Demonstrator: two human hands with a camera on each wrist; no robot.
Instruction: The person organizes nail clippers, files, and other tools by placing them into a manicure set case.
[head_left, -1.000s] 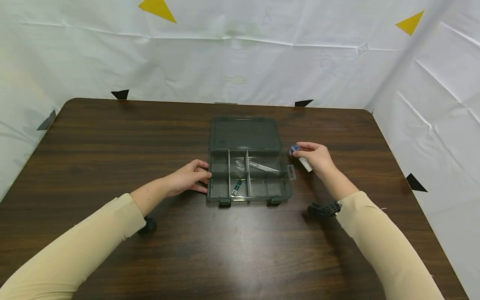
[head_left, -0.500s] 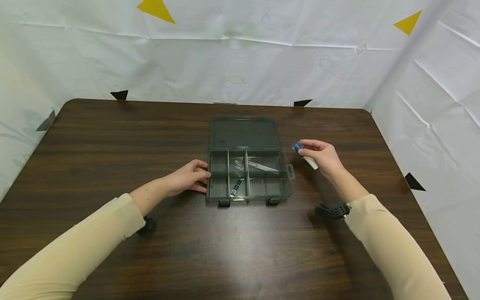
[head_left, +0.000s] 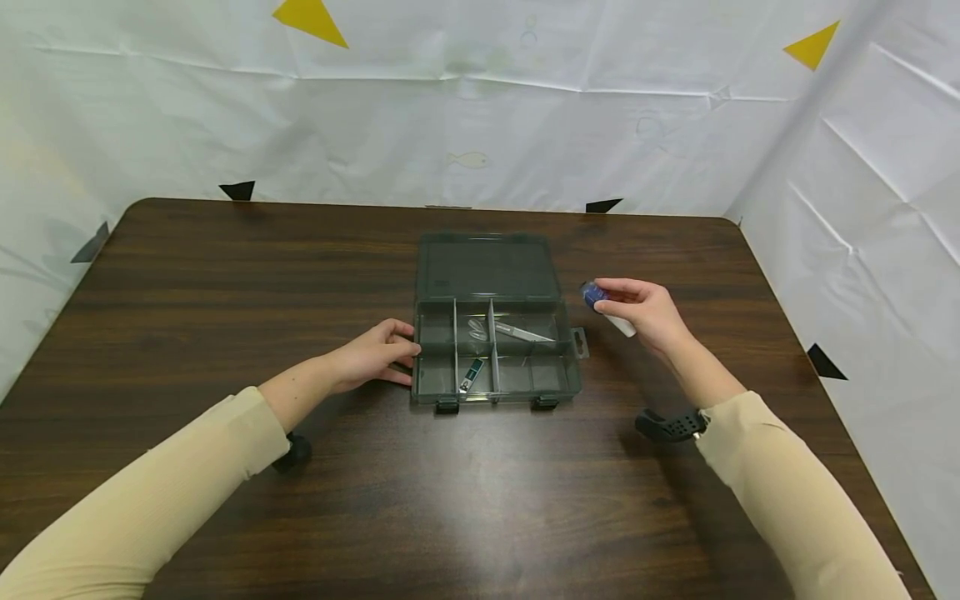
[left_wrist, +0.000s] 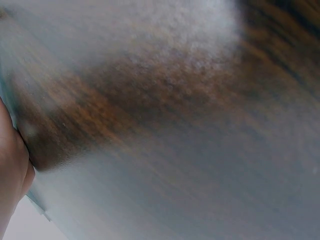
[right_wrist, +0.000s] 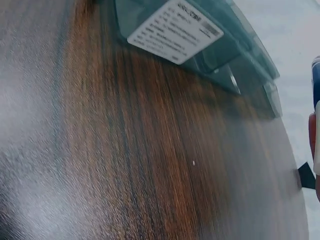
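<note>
Carrying tube (head_left: 606, 308) to box (head_left: 497, 350) | right hand (head_left: 645, 315) gripped tube, left hand (head_left: 372, 357) steadied box, fingers relaxed | next: a free compartment looked needed.

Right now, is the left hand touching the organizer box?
Touching. The head view shows the left hand with its fingertips against the left wall of the open organizer box, no gap between them. The left wrist view is too blurred to help.

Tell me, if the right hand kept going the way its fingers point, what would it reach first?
Probably the open organizer box: the right hand, holding a blue-capped tube, points leftward at its right wall. Its height above the table is unclear.
</note>
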